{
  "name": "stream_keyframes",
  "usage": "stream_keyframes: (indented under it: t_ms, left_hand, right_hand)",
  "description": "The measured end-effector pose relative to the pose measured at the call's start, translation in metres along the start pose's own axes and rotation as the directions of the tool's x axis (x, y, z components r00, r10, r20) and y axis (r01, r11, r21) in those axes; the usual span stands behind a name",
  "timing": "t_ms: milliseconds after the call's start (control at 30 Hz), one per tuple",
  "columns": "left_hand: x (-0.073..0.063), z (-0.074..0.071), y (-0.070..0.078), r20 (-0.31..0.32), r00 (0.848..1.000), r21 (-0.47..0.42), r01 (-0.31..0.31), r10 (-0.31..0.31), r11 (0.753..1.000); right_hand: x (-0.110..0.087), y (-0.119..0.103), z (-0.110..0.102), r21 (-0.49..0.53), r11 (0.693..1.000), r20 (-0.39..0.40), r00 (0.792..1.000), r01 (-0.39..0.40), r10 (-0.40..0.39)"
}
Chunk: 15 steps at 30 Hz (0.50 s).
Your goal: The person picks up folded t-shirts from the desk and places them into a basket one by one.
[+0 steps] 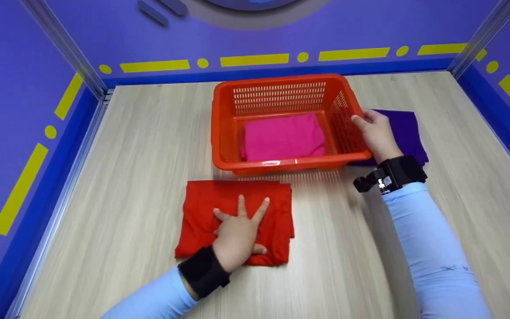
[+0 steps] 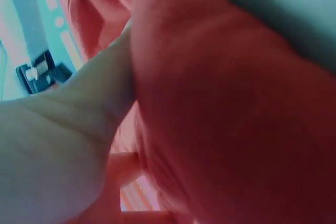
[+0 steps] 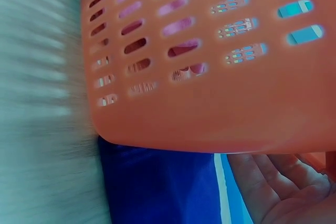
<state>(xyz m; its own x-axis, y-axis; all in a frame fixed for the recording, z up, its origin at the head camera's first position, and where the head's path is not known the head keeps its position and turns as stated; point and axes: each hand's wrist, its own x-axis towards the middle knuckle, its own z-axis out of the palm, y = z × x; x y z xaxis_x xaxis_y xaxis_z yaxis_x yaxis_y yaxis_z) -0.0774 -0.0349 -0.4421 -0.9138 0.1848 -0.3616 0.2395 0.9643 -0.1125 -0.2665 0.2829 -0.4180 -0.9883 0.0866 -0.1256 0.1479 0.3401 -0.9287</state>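
Observation:
A folded red cloth (image 1: 199, 204) lies on the table, with my left hand (image 1: 237, 237) resting on top of it, fingers spread. In the left wrist view, a fold of red cloth (image 2: 226, 103) hides the tip of the thumb. My right hand (image 1: 375, 133) grips the right rim of an orange-red plastic basket (image 1: 281, 80), thumb on the inside. Folded pink cloth (image 1: 286, 137) lies within this basket. Behind the right hand, a purple cloth (image 1: 407, 133) is on the table, partly hidden by the basket and hand.
The light wood-grain table (image 1: 144, 146) is bounded by blue-purple panels (image 1: 370, 26) at the back and both sides, with metal posts (image 1: 71, 44) in the corners. A black wrist camera (image 1: 363, 182) sticks out from the right wrist band near the basket's corner.

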Motion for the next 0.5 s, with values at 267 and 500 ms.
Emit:
stream_keyframes:
  t_ms: [267,500]
  left_hand:
    - [0.011,-0.003,0.037,-0.052,0.998,0.221,-0.01,0.022,0.975]
    - [0.02,-0.009,0.067,-0.036,0.999,0.317,-0.008,0.021,0.948]
  right_hand:
    - [0.0,0.0,0.0,0.015,1.0,0.007,1.0,-0.01,0.009]
    - [0.002,0.002,0.0,0.028,1.0,0.002,1.0,-0.006,0.006]
